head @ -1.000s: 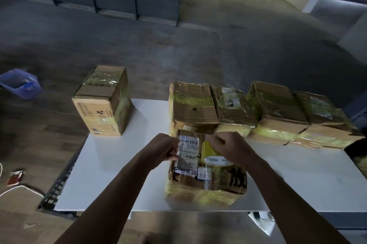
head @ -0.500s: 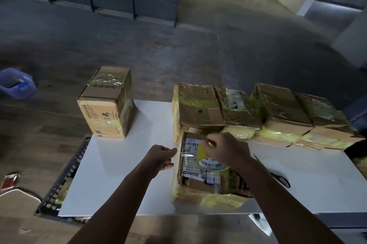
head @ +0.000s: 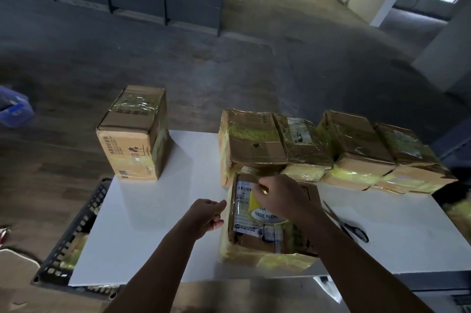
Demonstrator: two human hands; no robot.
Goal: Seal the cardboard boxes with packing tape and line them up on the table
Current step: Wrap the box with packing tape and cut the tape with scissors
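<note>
Dented box [head: 254, 240], labelled and wrapped in yellowish tape [head: 280, 260], under curled right hand [head: 280, 198]; left hand [head: 204, 216] curled beside, holds unclear

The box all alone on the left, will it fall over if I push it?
The lone box stands fairly tall, so a high push might tip it. It sits at the far corner of the table, so it could slide off. Its glossy tape probably feels slippery.

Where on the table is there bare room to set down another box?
Widest patch: between the lone box at far left and the near box. A smaller one lies right of the scissors, before the row of four boxes, which crowds the far right edge.
</note>
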